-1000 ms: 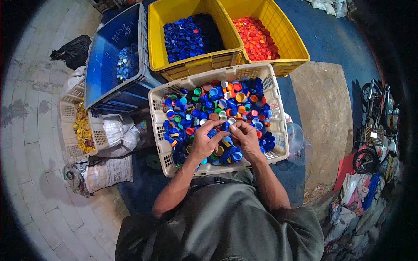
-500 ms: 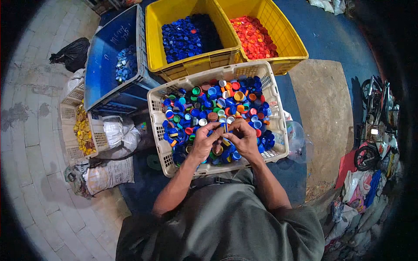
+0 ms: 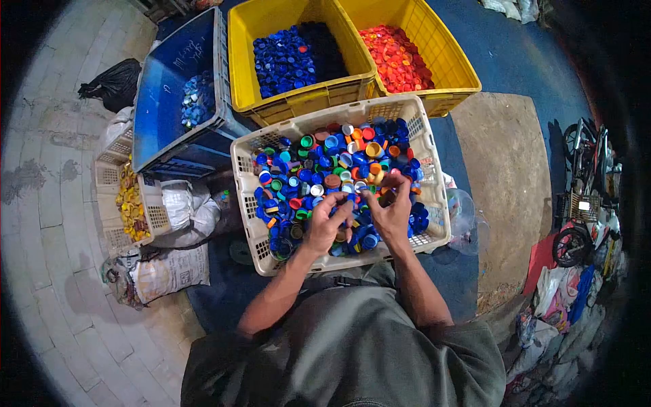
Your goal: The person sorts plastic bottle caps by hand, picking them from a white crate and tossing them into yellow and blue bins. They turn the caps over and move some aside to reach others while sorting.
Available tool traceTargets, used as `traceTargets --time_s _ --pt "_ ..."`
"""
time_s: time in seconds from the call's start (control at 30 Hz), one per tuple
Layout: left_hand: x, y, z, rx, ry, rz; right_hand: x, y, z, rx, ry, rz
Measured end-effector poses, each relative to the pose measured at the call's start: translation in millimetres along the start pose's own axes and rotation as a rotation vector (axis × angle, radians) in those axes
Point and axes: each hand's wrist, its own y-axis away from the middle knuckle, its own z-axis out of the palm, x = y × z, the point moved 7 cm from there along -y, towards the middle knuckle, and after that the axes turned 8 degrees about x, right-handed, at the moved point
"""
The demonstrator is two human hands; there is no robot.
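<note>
Closest in, the dark shirt (image 3: 346, 339), forearms reaching out of its sleeves, and both hands are over the pale plastic basket (image 3: 439, 203)! The left hand (image 3: 325, 224) has its fingers curled, thumb and forefinger bent towards each other; whether a cap is pinched there, nobody can tell from this angle. The right hand (image 3: 392, 214), just beside it, has thumb and forefinger spread well apart, with nothing to be seen between them. Below and beyond them lie the mixed caps (image 3: 331, 180), a heap of blue, green, orange, red and white inside the basket.

Out to the left, a full sack (image 3: 173, 273) lies on the floor, and past it a crate (image 3: 156, 209) holds yellow caps (image 3: 129, 203). Farther up stands the blue bin (image 3: 152, 112), pale-blue and white caps (image 3: 196, 102) inside. And beyond the basket, side by side, two yellow bins: the left one (image 3: 305, 97) with dark-blue caps (image 3: 281, 61), the right one (image 3: 451, 47) with red caps (image 3: 393, 57)!
</note>
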Motion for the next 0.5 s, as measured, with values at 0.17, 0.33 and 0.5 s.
traceTargets --time_s 0.17,0.33,0.5 --pt "-9 -6 -5 0.027 0.548 -0.254 1 -3 -2 -0.180 -0.085 0.141" --pt "-7 -9 -7 -0.054 0.431 -0.217 -21 5 14 -0.387 -0.004 -0.100" --pt "-4 -5 -10 -0.044 0.324 -0.199 -34 9 31 -0.486 -0.038 -0.262"
